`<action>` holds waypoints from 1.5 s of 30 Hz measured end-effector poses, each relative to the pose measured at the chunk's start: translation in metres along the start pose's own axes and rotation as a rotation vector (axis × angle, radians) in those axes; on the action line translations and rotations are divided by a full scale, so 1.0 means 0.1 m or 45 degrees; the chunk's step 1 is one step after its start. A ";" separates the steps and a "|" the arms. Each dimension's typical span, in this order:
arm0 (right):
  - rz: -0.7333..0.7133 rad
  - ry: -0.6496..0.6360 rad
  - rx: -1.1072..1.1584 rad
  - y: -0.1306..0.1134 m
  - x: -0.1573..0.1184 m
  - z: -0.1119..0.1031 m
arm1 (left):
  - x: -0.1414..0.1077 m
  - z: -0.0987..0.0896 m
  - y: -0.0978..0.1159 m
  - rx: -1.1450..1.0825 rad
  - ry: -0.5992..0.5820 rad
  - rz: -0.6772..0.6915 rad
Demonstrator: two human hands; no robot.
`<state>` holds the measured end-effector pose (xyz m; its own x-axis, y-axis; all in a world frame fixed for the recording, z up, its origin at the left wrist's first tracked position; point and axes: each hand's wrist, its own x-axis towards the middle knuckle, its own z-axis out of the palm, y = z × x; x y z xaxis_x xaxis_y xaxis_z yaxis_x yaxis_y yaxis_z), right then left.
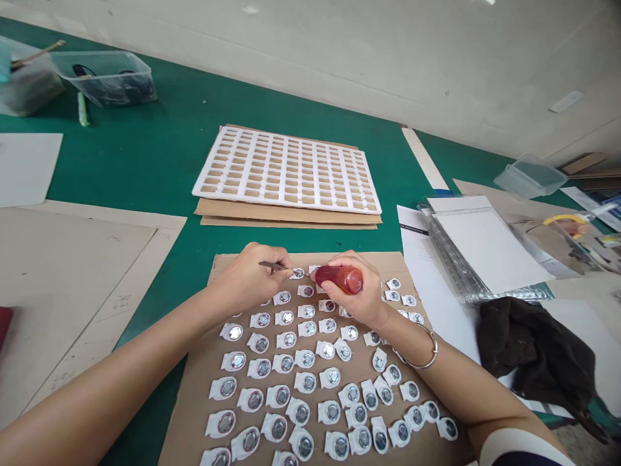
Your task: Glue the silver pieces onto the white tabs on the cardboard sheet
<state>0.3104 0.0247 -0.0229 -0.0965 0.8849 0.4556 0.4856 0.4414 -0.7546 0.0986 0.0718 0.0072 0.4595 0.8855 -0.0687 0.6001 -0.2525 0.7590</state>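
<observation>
The bottom-edge discs [222, 458] are cut off (so is the leftmost red object [4, 323]).

"What's worn on the right arm [468, 382]?"
"1 thin silvery bangle [433, 351], smooth and shiny, circling the wrist [412, 336]."
"And the sleeve [507, 443]?"
"Only 1 shows, on that same arm: a broad white band edging dark, navy-looking cloth [522, 459]."
"The left arm [121, 362]?"
"Bare as far as it shows."

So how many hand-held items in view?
2: a slim silver metal tool in the left hand, a glossy red rounded item in the right hand, both over the brown cardboard sheet. Others may be hidden.
</observation>
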 end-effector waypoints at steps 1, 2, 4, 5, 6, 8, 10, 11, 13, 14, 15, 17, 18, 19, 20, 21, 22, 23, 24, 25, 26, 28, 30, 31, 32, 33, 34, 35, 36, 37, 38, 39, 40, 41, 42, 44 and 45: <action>0.003 0.003 0.000 0.00 0.00 0.00 | 0.00 0.00 0.00 -0.002 -0.003 -0.001; 0.005 -0.001 0.003 -0.01 0.00 0.00 | 0.00 0.00 0.00 -0.005 -0.006 -0.003; 0.008 -0.017 0.015 -0.01 0.00 0.00 | 0.00 0.00 -0.01 -0.004 -0.012 -0.003; 0.010 -0.024 0.021 -0.01 0.00 0.00 | 0.00 0.01 -0.01 -0.002 -0.013 -0.002; 0.009 -0.028 0.026 -0.01 0.00 0.00 | 0.00 0.01 -0.01 0.001 -0.015 0.000; 0.007 -0.030 0.030 -0.01 -0.01 0.01 | 0.00 0.00 -0.02 0.004 -0.012 0.006; 0.009 -0.036 0.031 0.00 -0.01 0.01 | 0.00 0.00 -0.01 0.006 -0.007 0.009; 0.009 -0.040 0.031 0.00 -0.01 0.01 | 0.00 0.00 -0.01 0.008 -0.004 0.011; 0.010 -0.041 0.033 0.01 -0.01 0.02 | 0.00 -0.01 0.00 0.007 0.000 0.021; 0.009 -0.039 0.034 0.01 -0.01 0.02 | 0.00 -0.01 0.00 0.005 0.000 0.024; 0.008 -0.035 0.034 0.01 -0.01 0.02 | 0.00 -0.01 0.00 0.003 0.001 0.023; 0.002 -0.027 0.035 0.02 -0.01 0.02 | 0.00 -0.01 0.01 0.003 0.000 0.023; -0.002 -0.025 0.035 0.02 0.00 0.02 | 0.00 -0.01 0.01 0.006 -0.001 0.024; -0.006 -0.023 0.035 0.02 0.00 0.02 | 0.00 -0.01 0.00 0.012 -0.001 0.025; -0.008 -0.021 0.035 0.02 0.00 0.02 | 0.01 -0.01 0.00 0.020 -0.002 0.029; -0.010 -0.020 0.036 0.03 0.00 0.02 | 0.01 -0.01 0.00 0.026 -0.002 0.032; -0.011 -0.020 0.036 0.03 0.00 0.02 | 0.01 0.00 -0.01 0.029 -0.001 0.034; -0.013 -0.020 0.036 0.03 -0.01 0.02 | 0.01 0.00 -0.01 0.031 0.000 0.035; -0.017 -0.020 0.035 0.03 -0.01 0.02 | 0.01 0.00 -0.01 0.031 -0.001 0.036; -0.020 -0.021 0.035 0.02 -0.01 0.02 | 0.01 0.00 -0.01 0.030 0.000 0.035; -0.024 -0.023 0.035 0.02 -0.01 0.02 | 0.01 0.00 -0.01 0.031 0.001 0.034; -0.028 -0.024 0.038 0.01 -0.01 0.02 | 0.01 -0.01 0.00 0.037 0.000 0.031; -0.027 -0.027 0.043 0.01 -0.01 0.01 | 0.01 -0.01 0.00 0.041 -0.002 0.030; -0.027 -0.029 0.046 0.01 -0.01 0.01 | 0.01 -0.01 0.00 0.040 -0.003 0.028; -0.026 -0.030 0.049 0.01 -0.01 0.01 | 0.01 -0.01 0.00 0.039 -0.003 0.026; -0.026 -0.033 0.051 0.02 -0.01 0.01 | 0.01 -0.01 0.00 0.037 -0.002 0.024; -0.025 -0.035 0.051 0.02 -0.01 0.01 | 0.01 -0.01 0.00 0.035 -0.001 0.023; -0.026 -0.036 0.052 0.02 -0.01 0.01 | 0.01 -0.01 0.00 0.036 0.001 0.024; -0.026 -0.037 0.052 0.02 -0.01 0.02 | 0.01 -0.01 -0.01 0.038 0.004 0.028; -0.025 -0.040 0.053 0.02 -0.01 0.02 | 0.01 -0.01 -0.01 0.043 0.007 0.032; -0.023 -0.042 0.053 0.02 -0.01 0.02 | 0.01 -0.01 -0.01 0.049 0.010 0.036; -0.023 -0.042 0.055 0.02 -0.01 0.03 | 0.01 -0.01 -0.01 0.055 0.011 0.036; -0.025 -0.041 0.057 0.02 -0.01 0.03 | 0.01 -0.01 -0.01 0.059 0.012 0.032; -0.026 -0.041 0.059 0.02 -0.01 0.03 | 0.01 -0.01 -0.01 0.060 0.012 0.027; -0.028 -0.042 0.061 0.02 -0.01 0.04 | 0.01 -0.01 0.00 0.058 0.011 0.023; -0.031 -0.043 0.067 0.02 -0.02 0.04 | 0.01 -0.01 0.00 0.050 0.012 0.020; -0.030 -0.045 0.071 0.02 -0.02 0.04 | 0.01 -0.01 0.00 0.048 0.012 0.020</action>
<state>0.3080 0.0243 -0.0270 -0.1380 0.8786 0.4572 0.4341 0.4685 -0.7695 0.0982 0.0729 0.0079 0.4625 0.8852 -0.0508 0.6173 -0.2803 0.7351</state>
